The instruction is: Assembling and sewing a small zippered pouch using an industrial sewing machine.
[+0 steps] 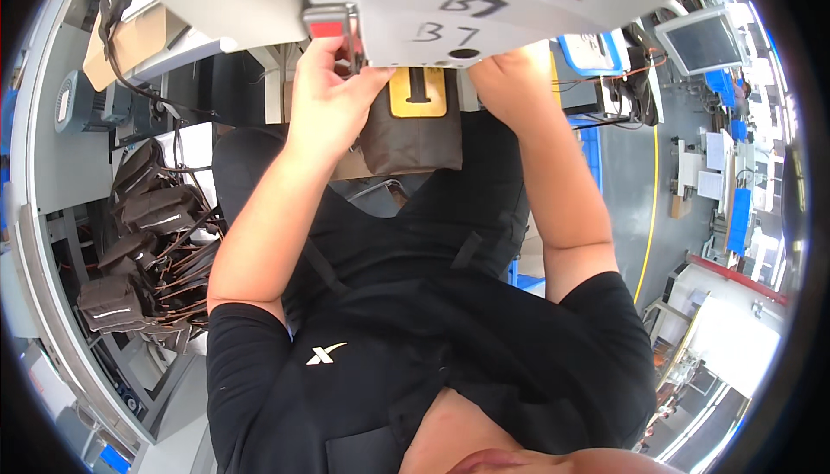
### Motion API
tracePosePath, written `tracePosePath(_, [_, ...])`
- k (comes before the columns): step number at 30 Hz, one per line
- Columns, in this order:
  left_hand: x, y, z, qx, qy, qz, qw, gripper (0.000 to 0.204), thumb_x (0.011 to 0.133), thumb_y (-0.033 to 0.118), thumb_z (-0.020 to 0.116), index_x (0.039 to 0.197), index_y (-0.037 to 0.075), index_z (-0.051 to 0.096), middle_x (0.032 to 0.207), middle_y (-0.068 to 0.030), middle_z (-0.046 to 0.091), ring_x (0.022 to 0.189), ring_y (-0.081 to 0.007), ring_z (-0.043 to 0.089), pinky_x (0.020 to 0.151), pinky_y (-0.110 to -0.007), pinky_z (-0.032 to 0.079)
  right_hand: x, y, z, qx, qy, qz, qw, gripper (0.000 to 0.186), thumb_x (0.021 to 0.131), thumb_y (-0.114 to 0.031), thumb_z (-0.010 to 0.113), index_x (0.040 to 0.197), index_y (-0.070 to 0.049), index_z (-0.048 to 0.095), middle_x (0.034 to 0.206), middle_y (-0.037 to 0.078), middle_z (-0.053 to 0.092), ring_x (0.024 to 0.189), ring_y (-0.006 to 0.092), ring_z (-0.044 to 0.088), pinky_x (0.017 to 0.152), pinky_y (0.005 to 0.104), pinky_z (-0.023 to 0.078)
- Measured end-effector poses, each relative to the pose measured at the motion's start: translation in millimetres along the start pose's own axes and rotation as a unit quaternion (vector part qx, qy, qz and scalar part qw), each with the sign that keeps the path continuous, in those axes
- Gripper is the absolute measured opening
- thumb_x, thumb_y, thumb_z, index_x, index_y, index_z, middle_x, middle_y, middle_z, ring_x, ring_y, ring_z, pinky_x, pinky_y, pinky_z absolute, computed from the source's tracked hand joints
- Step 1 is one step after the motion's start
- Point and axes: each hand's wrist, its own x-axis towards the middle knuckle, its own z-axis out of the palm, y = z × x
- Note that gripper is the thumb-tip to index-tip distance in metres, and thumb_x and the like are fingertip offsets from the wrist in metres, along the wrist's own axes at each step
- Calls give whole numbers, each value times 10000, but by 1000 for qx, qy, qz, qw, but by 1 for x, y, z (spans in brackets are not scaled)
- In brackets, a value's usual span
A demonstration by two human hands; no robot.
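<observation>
A brown leather-like bag piece (413,144) hangs below the pale machine head (393,11), over my lap. It carries a yellow patch (430,104) with a dark mark in the middle. My left hand (333,85) is beside the metal needle-and-foot parts (350,37), at the left end of the machine head. Its fingers are bent, and the thumb reaches across to the upper edge of the brown piece, which it seems to grip. To the right of the patch, my right hand (516,80) goes up behind the machine head, which hides its fingertips.
Dark bags (143,232) with loose straps are piled on the left. A grey motor (82,102) and hanging cables stand above them. At the right are a blue-rimmed tray (595,54), a screen (702,40) and a walkway with a yellow line (650,214).
</observation>
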Motion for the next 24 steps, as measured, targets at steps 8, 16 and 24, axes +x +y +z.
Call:
tracePosePath(8, [15, -4, -12, 142, -85, 104, 981, 144, 874, 65, 726, 1016, 57, 751, 927, -57, 714, 867, -195, 668, 771, -343, 511, -27, -27, -4, -47, -38, -118, 991, 188, 740, -20, 760, 920, -55, 719, 963, 50, 746, 866, 262, 678, 790, 395, 536])
tracePosePath(16, [19, 8, -10, 114, -139, 209, 961, 156, 879, 66, 657, 1012, 32, 731, 821, -145, 708, 763, -339, 679, 727, -377, 518, -25, -48, -9, -120, -90, -128, 980, 174, 739, -40, 749, 908, -28, 710, 1060, 75, 740, 919, 246, 673, 864, 411, 531])
tracePosePath(24, [15, 23, -14, 158, -164, 179, 957, 186, 905, 55, 625, 1059, 24, 724, 893, -143, 736, 813, -297, 711, 768, -367, 538, -18, -63, -17, -112, -150, -110, 976, 209, 750, -134, 779, 885, -15, 673, 1079, 122, 714, 1004, 283, 657, 927, 438, 515])
